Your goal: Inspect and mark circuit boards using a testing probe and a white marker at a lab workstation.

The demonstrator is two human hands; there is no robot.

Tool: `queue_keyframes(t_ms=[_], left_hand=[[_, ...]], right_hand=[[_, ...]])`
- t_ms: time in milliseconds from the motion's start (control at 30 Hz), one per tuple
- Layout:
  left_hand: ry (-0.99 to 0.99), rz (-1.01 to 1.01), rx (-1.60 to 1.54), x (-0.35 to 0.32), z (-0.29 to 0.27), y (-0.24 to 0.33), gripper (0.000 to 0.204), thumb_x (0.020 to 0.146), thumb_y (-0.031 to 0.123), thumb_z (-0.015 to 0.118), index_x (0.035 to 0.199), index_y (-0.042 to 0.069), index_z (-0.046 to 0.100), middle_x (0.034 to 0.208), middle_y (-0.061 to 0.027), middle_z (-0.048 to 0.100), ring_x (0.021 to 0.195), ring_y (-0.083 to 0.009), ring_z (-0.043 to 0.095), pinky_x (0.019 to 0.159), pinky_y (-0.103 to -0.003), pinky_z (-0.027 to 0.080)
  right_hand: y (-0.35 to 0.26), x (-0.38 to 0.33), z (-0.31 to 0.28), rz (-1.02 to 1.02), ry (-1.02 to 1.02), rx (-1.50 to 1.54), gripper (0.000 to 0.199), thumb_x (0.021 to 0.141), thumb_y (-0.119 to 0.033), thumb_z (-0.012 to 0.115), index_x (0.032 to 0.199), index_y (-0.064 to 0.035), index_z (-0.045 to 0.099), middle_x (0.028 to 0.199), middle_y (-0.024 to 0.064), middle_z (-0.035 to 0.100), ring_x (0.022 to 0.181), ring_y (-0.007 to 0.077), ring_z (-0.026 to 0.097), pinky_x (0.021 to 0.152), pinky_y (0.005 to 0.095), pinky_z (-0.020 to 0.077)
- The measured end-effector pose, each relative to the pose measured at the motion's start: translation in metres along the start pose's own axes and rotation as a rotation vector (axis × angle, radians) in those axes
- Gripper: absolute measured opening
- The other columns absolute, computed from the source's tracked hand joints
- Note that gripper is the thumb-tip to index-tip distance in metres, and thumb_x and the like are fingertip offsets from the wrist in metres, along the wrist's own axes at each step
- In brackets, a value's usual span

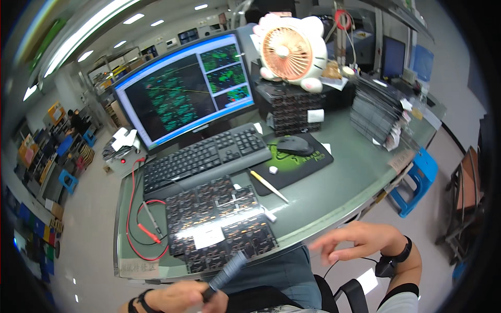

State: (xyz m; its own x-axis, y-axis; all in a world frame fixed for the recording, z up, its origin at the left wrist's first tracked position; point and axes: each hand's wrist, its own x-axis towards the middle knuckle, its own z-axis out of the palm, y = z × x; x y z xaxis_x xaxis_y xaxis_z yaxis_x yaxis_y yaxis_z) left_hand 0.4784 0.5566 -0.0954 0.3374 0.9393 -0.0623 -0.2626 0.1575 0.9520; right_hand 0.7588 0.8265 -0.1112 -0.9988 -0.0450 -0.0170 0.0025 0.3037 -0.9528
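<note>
My left hand (185, 298), low in the view, is closed around a brush-like tool (228, 272) with a dark handle and a blurred grey-blue end. The tool points up toward the near edge of a dark panel of circuit boards (242, 206). A white paper slip (209, 238) lies on that panel, under a bright glare. My right hand (360, 241) hangs just off the desk's front edge, fingers stretched and apart, holding nothing. Red and black test leads (151, 236) with probes lie left of the panel. A yellow-and-white pen-like stick (269, 186) rests to its upper right.
Behind the panel are a keyboard (206, 156), a mouse (295, 145) on a mouse pad (313, 167) and a lit monitor (182, 91). A cat-shaped fan (292, 52) tops stacked boards (295, 112). More boards (378, 112) stand at the right. A blue stool (417, 182) is beside the desk.
</note>
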Motion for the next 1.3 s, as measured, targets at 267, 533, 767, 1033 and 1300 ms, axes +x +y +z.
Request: queue_keyframes(t_ms=[267, 533, 767, 1033, 1300], left_hand=[[0.139, 0.021, 0.3, 0.011, -0.057, 0.082, 0.044, 0.103, 0.036, 0.031, 0.078, 0.004, 0.049, 0.073, -0.0024, 0.049, 0.072, -0.0134, 0.047, 0.068, -0.028, 0.04], [0.122, -0.064, 0.58, 0.016, -0.108, 0.086, 0.036, 0.102, 0.033, 0.039, 0.089, 0.002, 0.052, 0.07, -0.0015, 0.048, 0.065, -0.0118, 0.046, 0.06, -0.029, 0.04], [0.074, 0.088, 0.634, 0.017, -0.136, 0.062, 0.037, 0.101, 0.032, 0.041, 0.084, 0.001, 0.049, 0.061, -0.0073, 0.045, 0.055, -0.0188, 0.046, 0.055, -0.033, 0.04], [-0.062, 0.441, 0.591, -0.006, -0.167, 0.04, 0.034, 0.096, 0.029, 0.048, 0.092, -0.003, 0.057, 0.087, -0.0144, 0.058, 0.082, -0.0338, 0.059, 0.072, -0.038, 0.049], [-0.15, 0.544, 0.774, 0.008, -0.154, 0.019, 0.029, 0.096, 0.02, 0.043, 0.098, -0.003, 0.061, 0.108, -0.0129, 0.064, 0.107, -0.0273, 0.061, 0.094, -0.039, 0.05]], right_hand=[[-0.094, 0.16, 0.016, -0.162, -0.045, 0.584, 0.036, 0.099, -0.021, 0.049, 0.128, -0.0001, 0.045, 0.081, 0.004, 0.058, 0.07, 0.0082, 0.052, 0.066, 0.0237, 0.0442], [-0.074, 0.232, -0.005, -0.264, -0.177, 0.275, 0.041, 0.101, -0.037, 0.042, 0.084, -0.0022, 0.057, 0.074, -0.0009, 0.05, 0.067, 0.007, 0.043, 0.059, 0.0232, 0.0362], [-0.057, 0.251, -0.016, -0.372, -0.348, 0.252, 0.035, 0.1, -0.028, 0.044, 0.081, 0.0005, 0.052, 0.08, 0.008, 0.052, 0.076, 0.0214, 0.051, 0.072, 0.0346, 0.0414], [-0.037, 0.241, -0.051, -0.327, -0.085, 0.17, 0.068, 0.099, -0.051, 0.028, 0.099, 0.0053, 0.066, 0.081, 0.0117, 0.059, 0.065, 0.0163, 0.046, 0.061, 0.0278, 0.039], [-0.035, 0.25, -0.021, 0.069, 0.043, 0.275, 0.015, 0.088, -0.009, 0.064, 0.1, -0.0008, 0.06, 0.094, 0.004, 0.061, 0.091, 0.0097, 0.059, 0.081, 0.0241, 0.0472]])
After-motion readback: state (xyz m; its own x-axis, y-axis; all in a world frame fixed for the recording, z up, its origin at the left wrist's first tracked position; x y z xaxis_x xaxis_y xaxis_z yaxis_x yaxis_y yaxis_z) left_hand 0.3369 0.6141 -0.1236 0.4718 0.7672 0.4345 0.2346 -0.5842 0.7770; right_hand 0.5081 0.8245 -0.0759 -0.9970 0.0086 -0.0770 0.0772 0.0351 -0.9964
